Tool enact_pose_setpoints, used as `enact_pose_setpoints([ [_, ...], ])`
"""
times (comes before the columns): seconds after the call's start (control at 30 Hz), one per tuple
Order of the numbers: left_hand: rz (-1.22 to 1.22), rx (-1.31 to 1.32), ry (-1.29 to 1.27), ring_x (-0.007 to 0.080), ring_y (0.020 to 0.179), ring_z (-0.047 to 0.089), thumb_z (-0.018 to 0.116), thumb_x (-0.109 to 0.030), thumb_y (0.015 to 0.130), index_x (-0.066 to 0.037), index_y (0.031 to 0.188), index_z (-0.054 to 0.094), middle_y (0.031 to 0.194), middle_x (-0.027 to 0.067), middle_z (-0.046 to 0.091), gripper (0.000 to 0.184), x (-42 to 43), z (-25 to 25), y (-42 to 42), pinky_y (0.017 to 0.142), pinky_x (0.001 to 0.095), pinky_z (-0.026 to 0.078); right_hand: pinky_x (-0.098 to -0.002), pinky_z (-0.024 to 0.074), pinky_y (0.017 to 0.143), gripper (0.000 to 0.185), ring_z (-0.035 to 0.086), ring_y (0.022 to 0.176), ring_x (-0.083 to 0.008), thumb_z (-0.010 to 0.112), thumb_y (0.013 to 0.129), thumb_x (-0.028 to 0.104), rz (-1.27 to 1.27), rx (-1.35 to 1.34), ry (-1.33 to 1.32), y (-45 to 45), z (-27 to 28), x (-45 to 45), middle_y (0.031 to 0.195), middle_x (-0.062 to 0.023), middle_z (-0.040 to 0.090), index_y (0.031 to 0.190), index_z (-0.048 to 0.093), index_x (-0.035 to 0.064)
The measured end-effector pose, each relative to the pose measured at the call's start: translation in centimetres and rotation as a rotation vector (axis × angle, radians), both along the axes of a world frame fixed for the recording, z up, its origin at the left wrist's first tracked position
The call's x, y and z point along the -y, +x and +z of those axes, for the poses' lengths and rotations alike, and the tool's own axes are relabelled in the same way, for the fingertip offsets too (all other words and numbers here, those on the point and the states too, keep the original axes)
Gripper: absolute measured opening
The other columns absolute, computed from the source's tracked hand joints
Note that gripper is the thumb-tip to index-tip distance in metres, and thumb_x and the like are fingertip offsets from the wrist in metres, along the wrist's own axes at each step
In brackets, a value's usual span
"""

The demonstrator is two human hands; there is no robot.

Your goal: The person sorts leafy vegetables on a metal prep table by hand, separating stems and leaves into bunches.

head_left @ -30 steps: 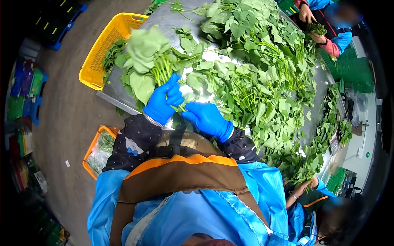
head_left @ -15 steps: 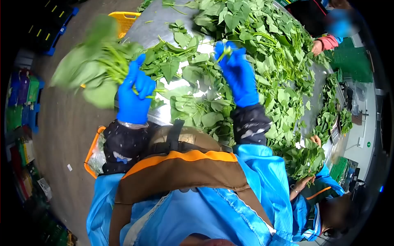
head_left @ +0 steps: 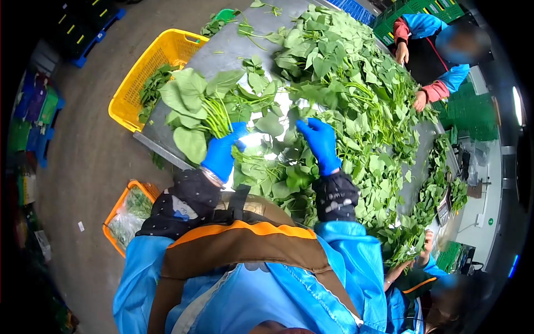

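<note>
In a blue glove, my left hand (head_left: 222,153) is closed around the stems of a bunch of leafy greens (head_left: 216,116). The broad leaves fan out up and to the left, over the table's edge. My right hand (head_left: 321,143), gloved too, is over the spread greens with its fingers bent together toward the left. Whether a stem is between its fingertips is hidden. A large heap of leafy greens (head_left: 356,83) covers the metal table (head_left: 225,58) beyond and right of my right hand. Looser sprigs lie between my hands.
A yellow basket (head_left: 136,83) with some greens stands at the table's left edge. An orange basket (head_left: 114,231) with a plastic bag sits on the floor at lower left. One co-worker's hands (head_left: 420,101) are at the heap's far right; another co-worker's hand (head_left: 427,244) holds greens at lower right.
My left hand has brought the bunch rightward and lower, over the table edge. My right hand has moved down toward me; the stem seen in its fingers is no longer visible. The view has shifted.
</note>
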State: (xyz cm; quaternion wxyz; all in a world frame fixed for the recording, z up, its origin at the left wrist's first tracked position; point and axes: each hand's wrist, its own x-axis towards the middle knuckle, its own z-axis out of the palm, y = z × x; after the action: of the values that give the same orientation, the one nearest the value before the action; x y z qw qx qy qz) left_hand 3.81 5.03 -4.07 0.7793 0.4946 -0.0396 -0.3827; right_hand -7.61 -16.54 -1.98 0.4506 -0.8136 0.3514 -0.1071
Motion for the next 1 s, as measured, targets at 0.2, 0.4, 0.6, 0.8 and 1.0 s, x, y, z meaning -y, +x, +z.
enact_pose_setpoints([
  [0.2, -0.095, -0.051, 0.015, 0.0102, 0.064, 0.052, 0.066, -0.018, 0.077, -0.003, 0.095, 0.061, 0.076, 0.0016, 0.058, 0.024, 2.0, 2.7, -0.9, 0.059, 0.0236, 0.041, -0.022, 0.0415, 0.055, 0.024, 0.051, 0.06, -0.0054, 0.069, 0.073, 0.016, 0.093, 0.11, 0.149, 1.6, 0.1, -2.3, 0.069, -0.0017, 0.061, 0.087, 0.064, -0.0025],
  [0.4, -0.174, -0.013, 0.071, 0.0099, 0.07, 0.054, 0.061, -0.018, 0.081, -0.002, 0.099, 0.06, 0.082, 0.0027, 0.06, 0.024, 1.7, 1.0, -1.5, 0.061, 0.0231, 0.041, -0.0286, 0.0465, 0.056, 0.028, 0.062, 0.063, -0.0233, 0.068, 0.072, 0.024, 0.152, 0.145, -0.116, 1.4, 0.1, -6.7, 0.074, -0.0144, 0.063, 0.09, 0.064, 0.0026],
  [0.6, -0.183, -0.081, 0.074, 0.0111, 0.08, 0.056, 0.06, -0.017, 0.082, -0.002, 0.1, 0.06, 0.089, 0.0027, 0.06, 0.024, 1.2, 2.7, -1.1, 0.071, 0.0238, 0.043, -0.0268, 0.0455, 0.053, 0.024, 0.059, 0.054, -0.0153, 0.072, 0.067, 0.023, 0.176, 0.082, -0.188, 1.7, 1.2, -8.0, 0.064, -0.0116, 0.062, 0.079, 0.067, 0.0029],
  [0.8, -0.133, 0.049, 0.132, 0.0105, 0.085, 0.056, 0.061, -0.016, 0.081, -0.001, 0.101, 0.061, 0.095, 0.0035, 0.061, 0.025, 0.7, 1.8, 0.3, 0.076, 0.0248, 0.044, -0.0315, 0.0469, 0.056, 0.026, 0.062, 0.063, -0.0241, 0.072, 0.066, 0.022, 0.21, 0.124, -0.291, 1.4, 0.8, -8.6, 0.073, -0.0124, 0.063, 0.085, 0.065, 0.005],
  [1.0, -0.252, 0.096, 0.134, 0.0104, 0.086, 0.055, 0.061, -0.015, 0.081, 0.0, 0.106, 0.059, 0.099, 0.0041, 0.06, 0.029, 1.1, 2.1, 0.9, 0.077, 0.025, 0.043, -0.0325, 0.0483, 0.059, 0.026, 0.062, 0.067, -0.027, 0.071, 0.067, 0.022, 0.18, 0.116, -0.281, 1.9, -0.3, -9.0, 0.076, -0.0128, 0.064, 0.087, 0.064, 0.006],
])
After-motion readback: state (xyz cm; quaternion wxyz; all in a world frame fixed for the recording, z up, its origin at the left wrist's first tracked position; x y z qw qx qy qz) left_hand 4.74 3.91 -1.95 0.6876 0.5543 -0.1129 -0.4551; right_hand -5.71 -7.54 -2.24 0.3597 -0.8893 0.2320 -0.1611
